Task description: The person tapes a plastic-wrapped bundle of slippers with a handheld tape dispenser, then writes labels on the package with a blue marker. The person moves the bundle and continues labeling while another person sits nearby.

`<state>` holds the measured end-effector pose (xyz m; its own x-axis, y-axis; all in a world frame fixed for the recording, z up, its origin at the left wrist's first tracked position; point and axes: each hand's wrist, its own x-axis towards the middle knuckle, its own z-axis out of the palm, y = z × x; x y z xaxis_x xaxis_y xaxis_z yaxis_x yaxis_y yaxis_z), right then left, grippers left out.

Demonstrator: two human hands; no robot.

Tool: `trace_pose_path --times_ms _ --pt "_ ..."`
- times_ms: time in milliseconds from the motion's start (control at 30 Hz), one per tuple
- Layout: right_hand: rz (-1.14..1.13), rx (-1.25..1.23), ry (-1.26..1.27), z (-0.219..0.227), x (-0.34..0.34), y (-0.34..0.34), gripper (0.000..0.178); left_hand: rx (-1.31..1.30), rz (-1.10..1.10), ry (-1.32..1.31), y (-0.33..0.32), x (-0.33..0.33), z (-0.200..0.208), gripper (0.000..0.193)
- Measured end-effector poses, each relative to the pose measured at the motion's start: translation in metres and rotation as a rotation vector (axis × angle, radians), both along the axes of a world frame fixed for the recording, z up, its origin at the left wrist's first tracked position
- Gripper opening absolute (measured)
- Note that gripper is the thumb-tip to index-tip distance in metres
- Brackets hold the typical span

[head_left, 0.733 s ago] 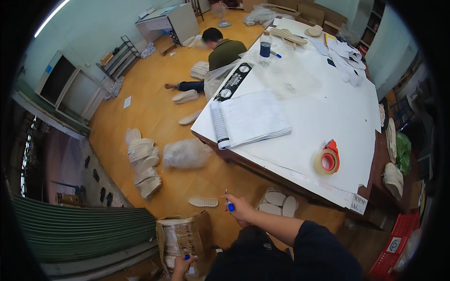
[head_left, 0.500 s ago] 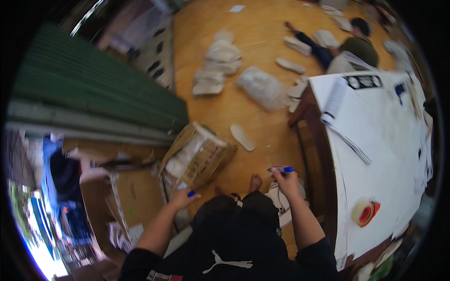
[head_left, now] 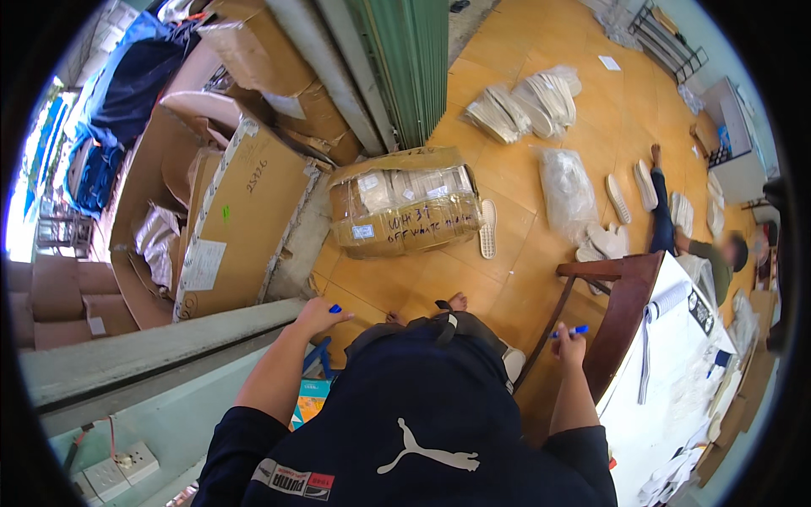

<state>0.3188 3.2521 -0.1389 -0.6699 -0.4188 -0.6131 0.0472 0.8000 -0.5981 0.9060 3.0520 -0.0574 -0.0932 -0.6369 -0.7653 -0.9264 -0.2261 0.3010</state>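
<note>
Two hands come up from the lower edge, one on each side of the person's dark blue shirt (head_left: 422, 422). The right hand (head_left: 568, 345) is closed around a blue marker (head_left: 571, 330), pinching it between thumb and fingers, so that the pen lies almost level and points to the left. It hangs just beside the brown wooden corner of the table (head_left: 621, 296), near the white sheet (head_left: 676, 372) that covers the top. The left hand (head_left: 319, 314) is loosely curled and holds a small blue cap (head_left: 335, 308) at the fingertips (it is too small to tell more about it). This hand is over the orange tiled floor (head_left: 507, 169), close to a grey ledge (head_left: 152, 346).

In front of the person's bare foot (head_left: 457, 301) lies a cardboard box (head_left: 405, 211) wrapped in clear tape, with one white shoe sole (head_left: 487, 228) just beside it. More flattened cartons (head_left: 245, 211) lean at the left. Further away, bundles of white soles (head_left: 524, 101) and a clear plastic bag (head_left: 564, 190) lie on the floor, and another person (head_left: 693, 245) sits on the floor near the table.
</note>
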Motion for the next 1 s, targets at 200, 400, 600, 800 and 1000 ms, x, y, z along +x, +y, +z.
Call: trace_pose_path --times_ms 200,400,600,800,1000 --pt "0.217 -0.235 -0.073 0.072 0.074 -0.119 0.029 -0.052 0.430 0.046 0.084 0.098 -0.064 0.051" --pt "0.624 -0.296 0.031 0.093 0.142 -0.140 0.026 -0.018 0.603 0.125 0.132 0.130 -0.092 0.043" --pt "0.586 -0.053 0.099 0.068 0.136 -0.087 0.031 -0.103 0.594 0.179 0.132 0.144 -0.098 0.054" --pt "0.372 0.033 0.102 0.060 0.120 -0.019 0.031 -0.145 0.540 0.199 0.118 0.170 -0.105 0.058" --pt "0.447 0.024 0.263 0.071 0.137 -0.006 0.029 -0.140 0.550 0.239 0.120 0.173 -0.127 0.059"
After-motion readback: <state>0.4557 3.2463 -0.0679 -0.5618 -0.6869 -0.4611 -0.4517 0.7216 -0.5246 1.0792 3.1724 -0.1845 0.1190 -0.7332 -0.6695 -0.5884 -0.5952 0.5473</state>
